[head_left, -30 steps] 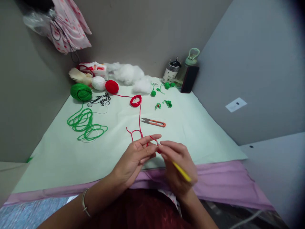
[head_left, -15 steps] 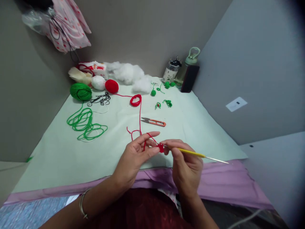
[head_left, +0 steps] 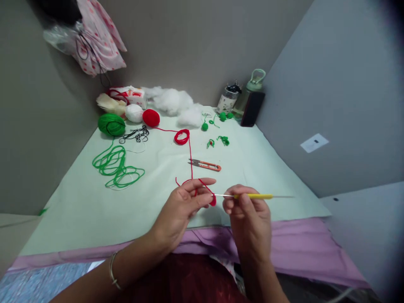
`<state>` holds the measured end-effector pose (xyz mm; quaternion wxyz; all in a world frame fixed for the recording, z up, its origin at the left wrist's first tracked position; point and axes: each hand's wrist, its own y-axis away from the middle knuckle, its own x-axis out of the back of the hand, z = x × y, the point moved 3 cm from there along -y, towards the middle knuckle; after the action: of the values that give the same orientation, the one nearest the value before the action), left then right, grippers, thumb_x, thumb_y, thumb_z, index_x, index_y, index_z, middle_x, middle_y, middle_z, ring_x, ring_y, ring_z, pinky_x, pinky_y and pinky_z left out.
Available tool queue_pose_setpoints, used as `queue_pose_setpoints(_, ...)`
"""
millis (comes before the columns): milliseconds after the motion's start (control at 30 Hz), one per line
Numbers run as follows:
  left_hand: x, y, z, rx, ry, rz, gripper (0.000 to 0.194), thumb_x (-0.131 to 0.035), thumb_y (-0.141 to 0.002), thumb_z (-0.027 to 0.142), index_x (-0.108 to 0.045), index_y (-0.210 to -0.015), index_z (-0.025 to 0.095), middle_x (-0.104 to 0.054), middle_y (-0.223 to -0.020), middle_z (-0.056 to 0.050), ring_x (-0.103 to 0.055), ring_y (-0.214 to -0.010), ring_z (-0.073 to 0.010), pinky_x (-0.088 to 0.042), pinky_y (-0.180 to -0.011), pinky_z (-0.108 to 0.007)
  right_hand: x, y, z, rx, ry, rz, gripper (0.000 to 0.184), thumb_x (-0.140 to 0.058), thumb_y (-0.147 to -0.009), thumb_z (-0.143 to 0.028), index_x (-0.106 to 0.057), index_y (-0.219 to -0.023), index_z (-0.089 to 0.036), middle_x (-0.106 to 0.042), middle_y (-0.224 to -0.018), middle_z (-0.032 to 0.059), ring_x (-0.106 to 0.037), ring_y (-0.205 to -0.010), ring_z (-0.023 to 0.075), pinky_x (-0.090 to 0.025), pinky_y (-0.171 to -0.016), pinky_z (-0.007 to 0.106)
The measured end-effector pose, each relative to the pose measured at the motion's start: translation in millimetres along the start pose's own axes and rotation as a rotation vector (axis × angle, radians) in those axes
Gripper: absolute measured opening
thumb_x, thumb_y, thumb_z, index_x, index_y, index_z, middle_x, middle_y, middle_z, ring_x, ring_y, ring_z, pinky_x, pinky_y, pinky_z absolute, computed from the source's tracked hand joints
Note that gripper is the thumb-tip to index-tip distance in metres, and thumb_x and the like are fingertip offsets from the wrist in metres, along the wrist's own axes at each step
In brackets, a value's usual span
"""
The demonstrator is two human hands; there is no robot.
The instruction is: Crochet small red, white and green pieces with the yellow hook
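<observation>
My left hand (head_left: 186, 204) pinches a small red crochet piece (head_left: 213, 200) between thumb and fingers, with red yarn (head_left: 191, 162) running over its raised index finger. My right hand (head_left: 249, 210) is closed round the yellow handle of a crochet hook (head_left: 259, 196). The hook's thin metal shaft points left, and its tip meets the red piece at my left fingertips. Beyond my hands, the yarn leads up to a loose red coil (head_left: 182, 136) and a red yarn ball (head_left: 151, 118). Orange-handled thread snips (head_left: 205, 165) lie just past my fingers.
A green yarn ball (head_left: 111, 125) with loose green strands (head_left: 116, 168) lies at left, beside a white yarn ball (head_left: 134, 113). White stuffing (head_left: 173, 102) sits along the back wall. Small green crochet pieces (head_left: 224, 140), a phone (head_left: 253, 109) and a bottle (head_left: 249, 94) are at right.
My right hand has moved right, away from my left fingertips, exposing more of the hook's shaft. The hook now lies closer to level. The view has shifted slightly.
</observation>
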<state>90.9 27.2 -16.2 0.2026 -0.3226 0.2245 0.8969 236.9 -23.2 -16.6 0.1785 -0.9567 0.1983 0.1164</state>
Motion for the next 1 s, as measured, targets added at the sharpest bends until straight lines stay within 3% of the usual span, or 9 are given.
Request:
queue_pose_setpoints(167,-4.5,1.7,-5.0,-0.095,-0.045,-0.017,0.036,-0.096,-0.073,0.019,-0.086,-0.107,0.025,-0.072,-0.077,0.003,-0.065,-0.075,-0.0092,-0.053,-0.078,-0.021,-9.2,5.9,3.8,0.057,0.159,-0.063,0.012,-0.075,-0.097,-0.025,-0.085,-0.099,-0.033,-0.076,-0.097,0.0034,-0.07,-0.096,0.0191,-0.058,-0.081,0.031)
queue_pose_setpoints(367,7.7,2.2,1.1,-0.104,-0.133,-0.07,0.032,-0.092,-0.08,0.022,-0.084,-0.111,0.024,-0.073,-0.079,0.002,-0.068,-0.077,-0.0109,-0.054,-0.081,-0.023,-9.0,3.9,7.0,-0.081,0.119,-0.149,0.008,-0.083,-0.088,-0.021,-0.084,-0.091,-0.029,-0.073,-0.09,0.0021,-0.069,-0.082,0.0163,-0.056,-0.072,0.028)
queue_pose_setpoints(467,9.9,3.2,4.9,-0.086,-0.176,-0.12,0.028,-0.087,-0.086,0.026,-0.082,-0.114,0.023,-0.076,-0.083,0.0,-0.072,-0.081,-0.0136,-0.055,-0.088,-0.028,-8.8,0.2,11.8,-0.183,-0.015,-0.119,0.005,-0.086,-0.085,-0.025,-0.083,-0.087,-0.027,-0.074,-0.088,0.001,-0.068,-0.073,0.0149,-0.057,-0.068,0.028)
queue_pose_setpoints(600,10.5,4.3,9.2,-0.122,-0.223,-0.091,0.026,-0.084,-0.089,0.029,-0.082,-0.114,0.024,-0.075,-0.086,0.0,-0.071,-0.083,-0.0148,-0.053,-0.089,-0.029,-12.6,-2.2,15.0,-0.25,-0.095,-0.041,0.013,-0.092,-0.077,-0.03,-0.081,-0.082,-0.025,-0.075,-0.083,-0.0003,-0.068,-0.068,0.0142,-0.056,-0.065,0.028)
queue_pose_setpoints(767,14.0,7.1,13.1,-0.215,-0.322,0.004,0.027,-0.085,-0.087,0.026,-0.083,-0.114,0.025,-0.068,-0.088,0.001,-0.064,-0.087,-0.0147,-0.05,-0.086,-0.026,-13.3,-0.1,15.5,-0.224,-0.021,-0.005,0.01,-0.09,-0.079,-0.026,-0.08,-0.083,-0.025,-0.076,-0.081,-0.0017,-0.067,-0.07,0.0129,-0.055,-0.068,0.026)
queue_pose_setpoints(1000,12.3,8.2,13.9,-0.188,-0.338,-0.069,0.03,-0.082,-0.091,0.031,-0.079,-0.121,0.026,-0.071,-0.092,0.0,-0.065,-0.092,-0.0163,-0.049,-0.09,-0.027,-11.5,3.4,15.6,-0.147,0.049,0.005,0.008,-0.088,-0.082,-0.022,-0.08,-0.083,-0.026,-0.077,-0.087,-0.0007,-0.07,-0.081,0.0148,-0.057,-0.076,0.026)
